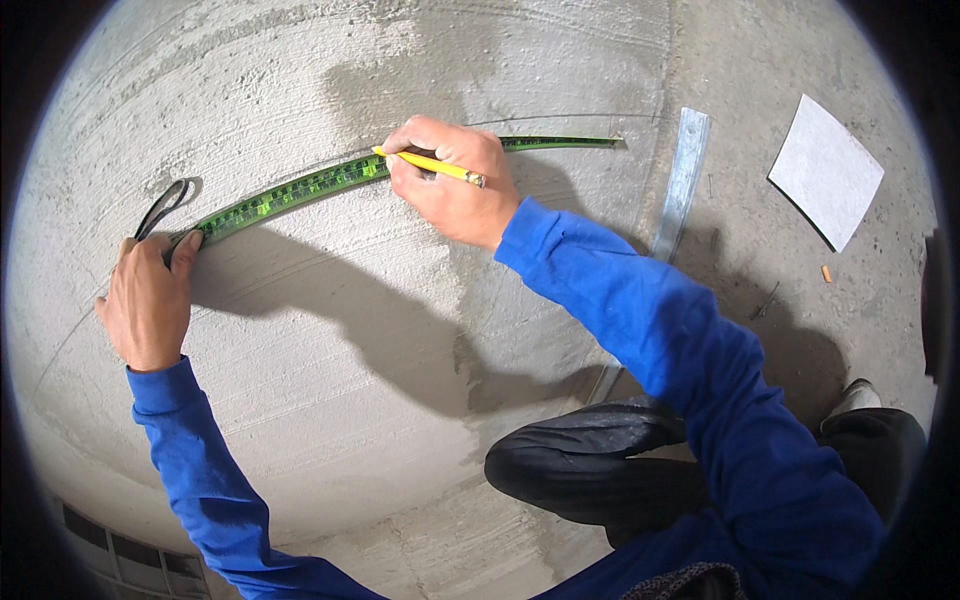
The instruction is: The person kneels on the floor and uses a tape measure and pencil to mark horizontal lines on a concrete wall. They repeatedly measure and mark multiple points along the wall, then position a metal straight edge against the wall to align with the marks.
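Observation:
My left hand (150, 305) is closed round the case end of a tape measure, which its fingers mostly hide. A dark wrist strap (162, 208) loops out above the fingers. The green tape blade (295, 192) runs out to the right across a rough grey plastered wall (330, 330), passing under my other hand. My right hand (455, 185) pinches a yellow pencil (442, 167), its tip at the blade's upper edge. A thin dark line (590, 116) shows on the wall just above the blade.
A galvanized metal strip (683, 175) stretches along the base of the wall. On the concrete floor (740, 80) lie a pale square sheet or tile (828, 172) and a small orange piece (826, 273). My bent knee (560, 455) is close to the wall.

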A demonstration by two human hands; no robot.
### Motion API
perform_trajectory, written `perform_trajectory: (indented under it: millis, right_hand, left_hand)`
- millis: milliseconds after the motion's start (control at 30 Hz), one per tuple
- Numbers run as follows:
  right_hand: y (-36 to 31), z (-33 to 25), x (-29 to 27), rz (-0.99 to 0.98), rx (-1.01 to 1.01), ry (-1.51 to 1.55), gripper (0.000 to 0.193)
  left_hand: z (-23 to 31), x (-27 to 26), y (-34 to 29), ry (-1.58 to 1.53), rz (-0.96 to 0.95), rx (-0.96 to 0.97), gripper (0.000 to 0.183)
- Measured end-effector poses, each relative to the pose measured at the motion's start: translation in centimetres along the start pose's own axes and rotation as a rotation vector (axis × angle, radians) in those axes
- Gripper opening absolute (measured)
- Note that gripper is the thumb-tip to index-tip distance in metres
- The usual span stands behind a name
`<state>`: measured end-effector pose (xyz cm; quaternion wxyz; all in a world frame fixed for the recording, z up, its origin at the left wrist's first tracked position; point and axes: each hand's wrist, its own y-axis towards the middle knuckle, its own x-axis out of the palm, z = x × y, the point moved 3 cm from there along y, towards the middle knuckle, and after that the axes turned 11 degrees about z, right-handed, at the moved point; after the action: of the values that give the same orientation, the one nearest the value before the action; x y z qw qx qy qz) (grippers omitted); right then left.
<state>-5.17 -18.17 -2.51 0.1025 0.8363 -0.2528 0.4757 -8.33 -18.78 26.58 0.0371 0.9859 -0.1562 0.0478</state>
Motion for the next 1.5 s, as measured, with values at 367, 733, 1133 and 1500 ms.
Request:
perform_trajectory:
  millis: [367, 733, 1133, 1500]
  right_hand:
    - [-0.03, 0.10, -0.06, -0.023, -0.014, -0.046, 0.011]
    - [0.01, 0.02, 0.04, -0.005, -0.007, 0.003, 0.011]
    - [0.06, -0.21, -0.05, -0.009, 0.001, -0.009, 0.011]
    - [-0.01, -0.03, -0.01, -0.031, -0.009, -0.039, 0.012]
  left_hand:
    - [-0.03, 0.11, -0.06, -0.002, 0.008, 0.012, 0.044]
    - [-0.04, 0.18, -0.06, 0.008, 0.002, 0.012, 0.045]
    - [0.07, -0.04, -0.01, 0.017, -0.011, 0.001, 0.044]
    - [-0.14, 0.24, 0.09, 0.030, -0.012, 0.005, 0.044]
